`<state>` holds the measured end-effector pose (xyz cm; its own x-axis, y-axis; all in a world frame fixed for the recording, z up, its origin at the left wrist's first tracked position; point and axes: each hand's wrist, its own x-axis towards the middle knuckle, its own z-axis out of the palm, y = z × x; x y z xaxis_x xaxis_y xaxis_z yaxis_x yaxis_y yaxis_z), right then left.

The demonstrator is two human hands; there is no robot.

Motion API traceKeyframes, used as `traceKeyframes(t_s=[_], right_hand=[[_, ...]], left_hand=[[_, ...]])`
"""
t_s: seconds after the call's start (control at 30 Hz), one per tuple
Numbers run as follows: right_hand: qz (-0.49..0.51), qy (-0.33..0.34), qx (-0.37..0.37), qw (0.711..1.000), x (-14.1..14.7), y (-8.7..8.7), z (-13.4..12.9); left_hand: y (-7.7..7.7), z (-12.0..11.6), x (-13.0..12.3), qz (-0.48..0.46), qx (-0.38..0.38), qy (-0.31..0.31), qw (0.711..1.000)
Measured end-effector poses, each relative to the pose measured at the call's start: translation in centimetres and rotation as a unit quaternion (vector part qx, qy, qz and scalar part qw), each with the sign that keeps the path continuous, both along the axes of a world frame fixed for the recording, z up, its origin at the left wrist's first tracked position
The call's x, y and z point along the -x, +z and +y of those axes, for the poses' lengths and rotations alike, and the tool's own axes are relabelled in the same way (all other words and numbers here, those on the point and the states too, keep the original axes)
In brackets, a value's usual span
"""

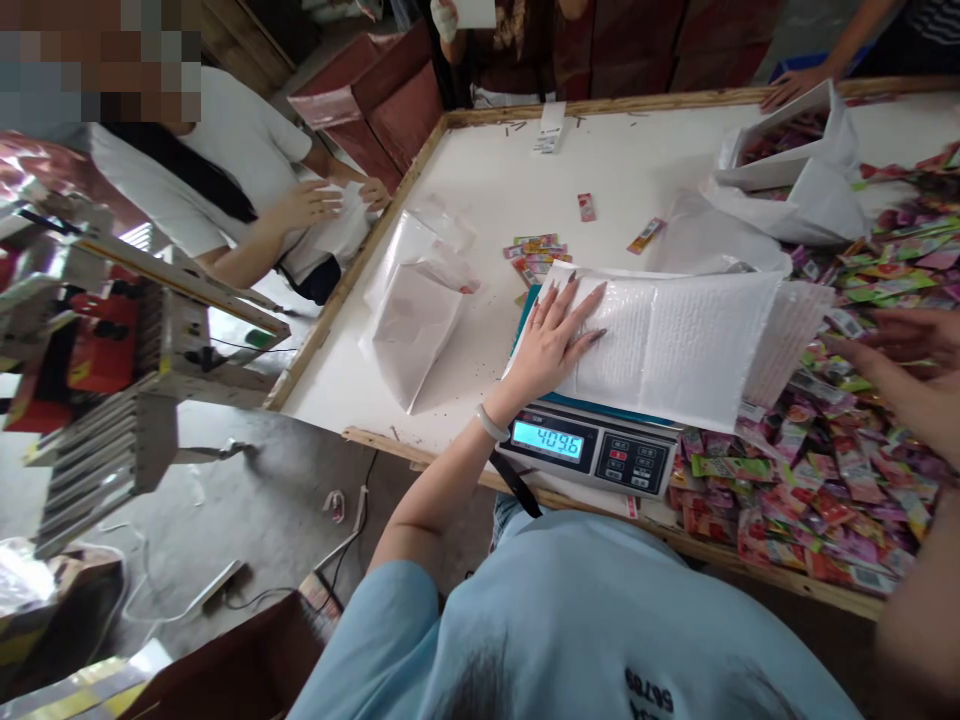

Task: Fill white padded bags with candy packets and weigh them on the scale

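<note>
My left hand (556, 335) lies with spread fingers on a stack of white bubble mailers (675, 335). The stack rests across a digital scale (592, 450) whose lit display shows digits. At the right, my right hand (900, 370) hovers over a heap of small colourful sachets (832, 480); its thumb and fingers are apart and slightly blurred, with nothing seen between them. The far end of the mailers reaches over the edge of the heap.
Left of the scale stand white mailers (416, 330). An open mailer filled with sachets (795, 140) is at the back right. Loose sachets (536, 257) lie mid-table. A wooden rim (360, 250) edges the table. A co-worker (225, 170) handles a bag beside a sealing machine (112, 350).
</note>
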<state>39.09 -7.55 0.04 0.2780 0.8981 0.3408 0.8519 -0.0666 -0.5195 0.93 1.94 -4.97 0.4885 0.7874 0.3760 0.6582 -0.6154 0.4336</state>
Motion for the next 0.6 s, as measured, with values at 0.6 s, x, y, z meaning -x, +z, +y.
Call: traceKeyframes(t_s=[0.6], right_hand=[[0.058,0.023,-0.010,0.998,2.5,0.8,2.1]], left_hand=[[0.2,-0.2,0.0,0.008,-0.002,0.003,1.000]])
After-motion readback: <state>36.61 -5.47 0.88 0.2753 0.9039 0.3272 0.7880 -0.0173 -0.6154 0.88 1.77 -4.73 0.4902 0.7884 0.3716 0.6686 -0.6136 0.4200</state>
